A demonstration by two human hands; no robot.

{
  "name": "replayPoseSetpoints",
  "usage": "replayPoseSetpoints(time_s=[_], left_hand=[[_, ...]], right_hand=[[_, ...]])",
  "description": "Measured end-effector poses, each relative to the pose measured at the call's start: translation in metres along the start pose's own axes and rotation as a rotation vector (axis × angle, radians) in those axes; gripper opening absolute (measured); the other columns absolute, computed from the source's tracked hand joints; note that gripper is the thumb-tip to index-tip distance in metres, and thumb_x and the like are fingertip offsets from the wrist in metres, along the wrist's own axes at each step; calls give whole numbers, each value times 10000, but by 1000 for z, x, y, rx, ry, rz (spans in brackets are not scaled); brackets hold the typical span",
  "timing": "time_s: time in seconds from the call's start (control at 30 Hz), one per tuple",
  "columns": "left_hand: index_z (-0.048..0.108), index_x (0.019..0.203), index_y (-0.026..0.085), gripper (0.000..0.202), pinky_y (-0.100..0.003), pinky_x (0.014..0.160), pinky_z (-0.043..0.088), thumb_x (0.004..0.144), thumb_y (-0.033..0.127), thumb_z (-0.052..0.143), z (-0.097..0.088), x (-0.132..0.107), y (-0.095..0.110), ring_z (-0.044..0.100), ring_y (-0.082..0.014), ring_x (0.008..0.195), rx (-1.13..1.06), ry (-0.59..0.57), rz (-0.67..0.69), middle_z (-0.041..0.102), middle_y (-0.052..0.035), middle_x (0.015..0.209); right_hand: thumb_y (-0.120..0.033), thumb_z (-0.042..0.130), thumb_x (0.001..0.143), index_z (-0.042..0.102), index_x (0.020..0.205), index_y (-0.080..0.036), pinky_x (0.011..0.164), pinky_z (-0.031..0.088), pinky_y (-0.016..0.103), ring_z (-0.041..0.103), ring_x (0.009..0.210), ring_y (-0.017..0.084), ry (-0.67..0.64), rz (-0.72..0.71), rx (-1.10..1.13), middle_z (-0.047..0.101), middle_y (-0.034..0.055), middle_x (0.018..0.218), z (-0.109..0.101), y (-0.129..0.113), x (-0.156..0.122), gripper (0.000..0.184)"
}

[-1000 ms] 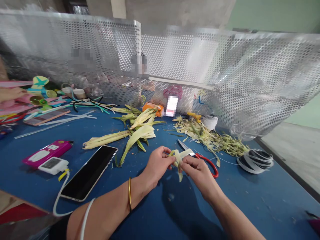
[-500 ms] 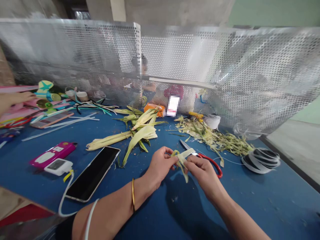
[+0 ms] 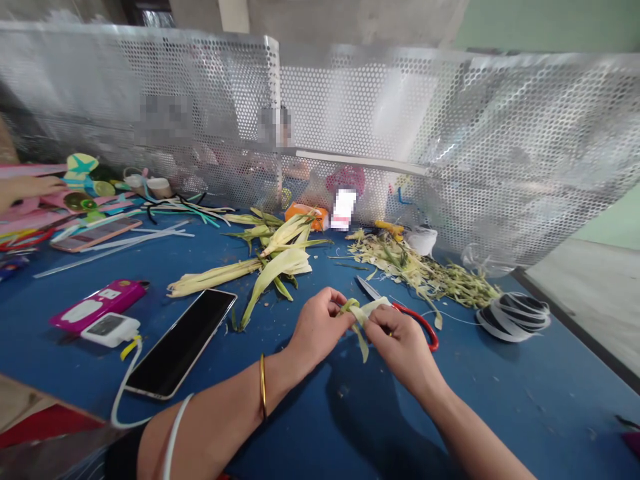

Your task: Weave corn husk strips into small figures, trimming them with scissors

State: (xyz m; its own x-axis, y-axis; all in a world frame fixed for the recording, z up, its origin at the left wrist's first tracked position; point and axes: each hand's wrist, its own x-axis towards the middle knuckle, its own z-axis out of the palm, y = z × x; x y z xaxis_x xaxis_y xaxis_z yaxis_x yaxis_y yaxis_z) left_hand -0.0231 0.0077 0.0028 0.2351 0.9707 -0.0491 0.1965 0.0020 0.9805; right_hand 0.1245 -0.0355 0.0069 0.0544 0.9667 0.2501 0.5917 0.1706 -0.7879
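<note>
Pale green strips of corn husk (image 3: 361, 341) are pinched between my two hands over the blue table. My left hand (image 3: 323, 325) holds them from the left, thumb and fingers closed. From the right, my right hand (image 3: 400, 340) grips the same strips, its fingers curled. One end hangs down between the hands; another sticks up behind my right fingers. Scissors with red handles (image 3: 425, 325) lie just beyond my right hand, partly hidden by it. A pile of larger corn husks (image 3: 277, 267) lies farther off to the left.
A black phone (image 3: 183, 343) and a magenta device (image 3: 100, 305) with a white cable lie left. Husk scraps (image 3: 425, 270) and a white ribbon roll (image 3: 514, 317) are at right. A perforated metal screen (image 3: 350, 100) stands behind. Another person's hand (image 3: 35, 187) reaches in at far left.
The view has shifted slightly, so most things sit a little farther left. My right fingers have curled in closer around the husk strips. Both hands still hold them.
</note>
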Motion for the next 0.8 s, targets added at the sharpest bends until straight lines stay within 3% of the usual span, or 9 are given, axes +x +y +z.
replayPoseSetpoints(time_s=[0.37, 0.57, 0.8], left_hand=[[555, 825, 202, 165, -208, 517, 352, 698, 223, 659, -2, -4, 6, 545, -122, 541, 127, -38, 57, 625, 39, 598], [644, 843, 196, 130, -218, 539, 377, 717, 228, 640, -2, -4, 5, 593, -149, 573, 155, -59, 60, 683, 1, 641], [758, 777, 208, 200, -220, 497, 320, 782, 344, 611, -4, -7, 8, 546, -156, 562, 293, -100, 141, 647, -17, 605]], right_hand=[[-232, 500, 816, 303, 520, -211, 522, 273, 265, 404, 531, 115, 41, -52, -181, 390, -26, 576, 1, -3, -2, 356], [-409, 484, 916, 440, 558, -209, 516, 275, 257, 425, 548, 126, 14, -19, -189, 472, -11, 583, -2, -4, -3, 412], [-439, 597, 849, 535, 710, -220, 493, 293, 244, 455, 509, 133, 52, 97, -88, 525, -29, 553, -1, -1, -2, 267]])
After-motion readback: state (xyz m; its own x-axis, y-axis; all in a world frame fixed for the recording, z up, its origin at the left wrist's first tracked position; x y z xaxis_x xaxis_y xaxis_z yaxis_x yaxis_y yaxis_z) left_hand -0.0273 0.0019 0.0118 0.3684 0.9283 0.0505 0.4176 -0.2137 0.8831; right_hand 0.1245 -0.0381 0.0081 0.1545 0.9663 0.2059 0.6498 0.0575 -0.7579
